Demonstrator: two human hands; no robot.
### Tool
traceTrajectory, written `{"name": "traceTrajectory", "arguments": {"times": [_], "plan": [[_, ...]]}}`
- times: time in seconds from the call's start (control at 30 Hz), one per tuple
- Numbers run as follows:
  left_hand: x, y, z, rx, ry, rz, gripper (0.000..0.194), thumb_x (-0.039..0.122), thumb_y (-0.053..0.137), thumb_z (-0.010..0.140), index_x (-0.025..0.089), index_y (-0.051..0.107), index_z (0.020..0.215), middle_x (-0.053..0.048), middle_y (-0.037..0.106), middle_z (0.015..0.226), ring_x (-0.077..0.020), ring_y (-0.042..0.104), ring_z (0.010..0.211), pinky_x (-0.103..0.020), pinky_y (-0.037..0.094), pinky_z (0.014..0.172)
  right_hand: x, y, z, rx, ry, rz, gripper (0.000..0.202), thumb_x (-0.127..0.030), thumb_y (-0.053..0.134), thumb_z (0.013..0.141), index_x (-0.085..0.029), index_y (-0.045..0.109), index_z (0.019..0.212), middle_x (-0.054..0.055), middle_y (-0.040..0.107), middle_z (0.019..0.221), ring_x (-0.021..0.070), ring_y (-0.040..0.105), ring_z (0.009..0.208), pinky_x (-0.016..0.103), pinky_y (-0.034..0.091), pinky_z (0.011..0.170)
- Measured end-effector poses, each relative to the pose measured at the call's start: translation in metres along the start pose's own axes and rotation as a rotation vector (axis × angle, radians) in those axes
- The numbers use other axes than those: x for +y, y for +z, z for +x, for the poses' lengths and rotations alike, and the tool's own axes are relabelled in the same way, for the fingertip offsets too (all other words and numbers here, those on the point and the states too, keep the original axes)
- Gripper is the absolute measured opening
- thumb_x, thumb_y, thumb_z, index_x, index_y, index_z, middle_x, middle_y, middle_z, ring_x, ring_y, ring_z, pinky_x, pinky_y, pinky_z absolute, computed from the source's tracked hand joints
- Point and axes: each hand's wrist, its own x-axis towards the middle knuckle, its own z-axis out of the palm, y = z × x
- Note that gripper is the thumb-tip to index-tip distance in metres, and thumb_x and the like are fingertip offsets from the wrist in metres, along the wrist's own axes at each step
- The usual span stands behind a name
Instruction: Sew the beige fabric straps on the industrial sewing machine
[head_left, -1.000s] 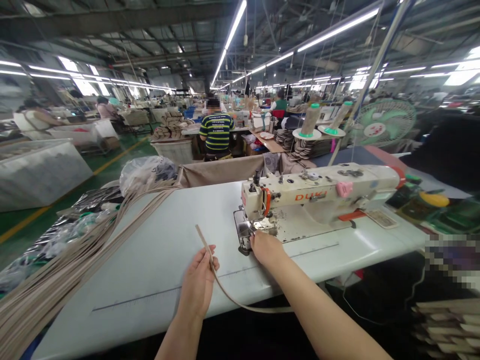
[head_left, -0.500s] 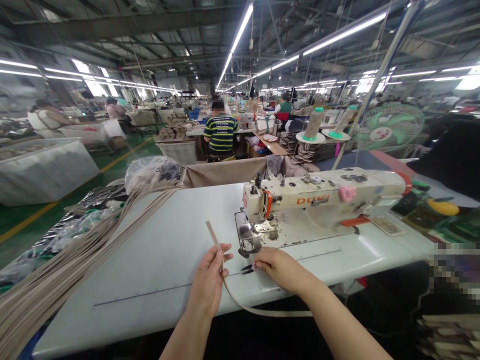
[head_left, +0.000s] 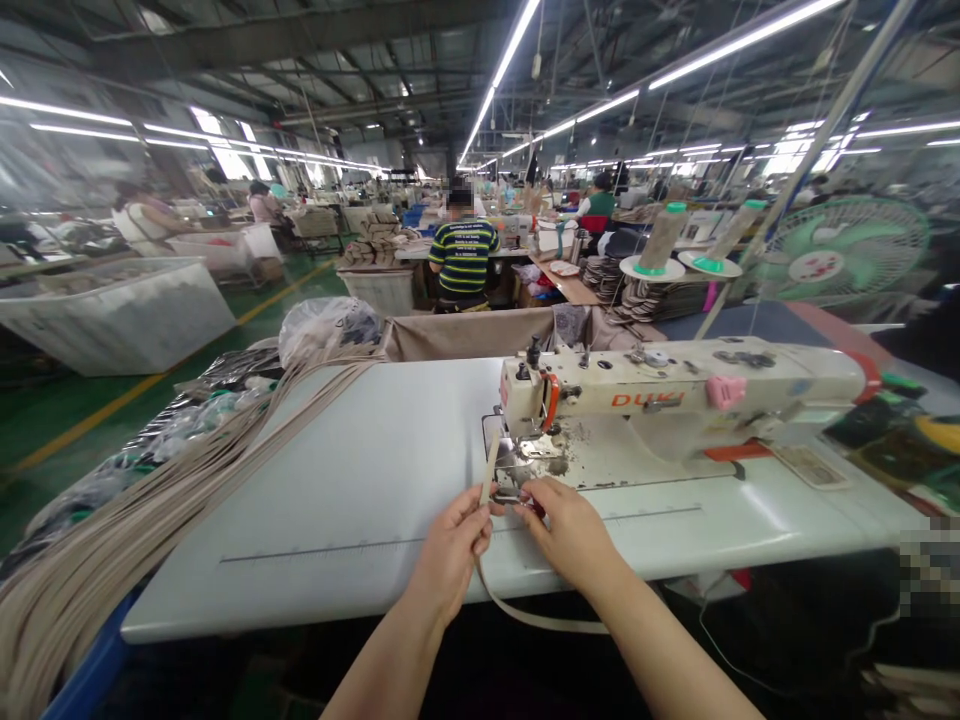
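Observation:
Pinched between the fingers and thumb of my left hand [head_left: 456,548] is a narrow beige strip [head_left: 490,466]. Its short end points up toward the needle area, and the rest loops down over the table's front edge toward the right. My right hand [head_left: 568,528] is closed around small dark thread snips [head_left: 511,498], mostly hidden by the fingers; their tips lie close to the strip, and whether they touch it I cannot tell. Both hands are just in front of the head of a white sewing machine [head_left: 637,440].
A bundle of long beige strips [head_left: 202,475] hangs over the left side of the white table [head_left: 345,450]. Behind the machine stand thread cones [head_left: 664,240] and a green fan [head_left: 840,255]. Beyond a fabric-lined bin [head_left: 457,336], a person in a striped shirt [head_left: 465,260] sits facing away.
My left hand has moved right with the strip, closer to the machine. My right hand has brought the snips up beside the strip. The camera view has turned slightly left.

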Motion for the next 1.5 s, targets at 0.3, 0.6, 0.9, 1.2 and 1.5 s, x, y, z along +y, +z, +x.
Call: {"name": "traceTrajectory", "arguments": {"times": [0.3,0.6,0.9,1.2,1.5], "plan": [[-0.004,0.0,-0.001,-0.046,-0.006,0.016,0.047,0.043,0.084,0.073,0.013,0.076,0.109,-0.01,0.067,0.095,-0.0089,0.044,0.07,-0.022,0.028,0.055,0.004,0.01,0.002,0.077,-0.161,-0.09,0.004,-0.024,0.061,0.098,-0.021,0.063,0.101,0.005,0.068,0.09,0.0217,0.063,0.084,0.033,0.046,0.075],[-0.005,0.0,-0.001,-0.035,-0.011,0.019,0.043,0.042,0.083,0.073,0.013,0.076,0.105,-0.009,0.066,0.094,-0.0081,0.044,0.068,-0.021,0.028,0.055,0.012,0.022,0.0,0.151,-0.194,-0.142,0.016,-0.03,0.054,0.103,-0.02,0.066,0.101,0.004,0.07,0.085,0.0204,0.063,0.078,0.031,0.044,0.072],[-0.006,0.002,-0.003,-0.052,-0.029,-0.015,0.043,0.042,0.085,0.072,0.013,0.075,0.101,-0.007,0.063,0.089,-0.0085,0.044,0.069,-0.021,0.028,0.054,0.008,0.024,-0.003,0.185,-0.256,-0.315,0.024,-0.035,0.047,0.105,-0.02,0.065,0.102,0.006,0.069,0.084,0.0235,0.061,0.079,0.035,0.042,0.074],[-0.006,-0.002,-0.002,0.03,-0.019,-0.035,0.054,0.042,0.089,0.07,0.013,0.074,0.113,0.002,0.049,0.071,-0.0054,0.036,0.06,-0.019,0.026,0.051,0.007,0.019,-0.008,0.081,0.094,0.115,0.025,-0.046,0.053,0.1,-0.025,0.052,0.087,-0.001,0.063,0.072,0.018,0.059,0.066,0.028,0.04,0.06],[-0.007,-0.001,-0.002,0.033,-0.071,-0.336,0.035,0.024,0.081,0.081,0.008,0.074,0.111,-0.006,0.059,0.085,-0.0088,0.053,0.073,-0.018,0.044,0.065,-0.015,0.019,-0.025,-0.117,0.063,0.453,0.017,-0.034,0.052,0.099,-0.025,0.066,0.095,0.0,0.068,0.085,0.0169,0.063,0.079,0.028,0.049,0.074]]}}
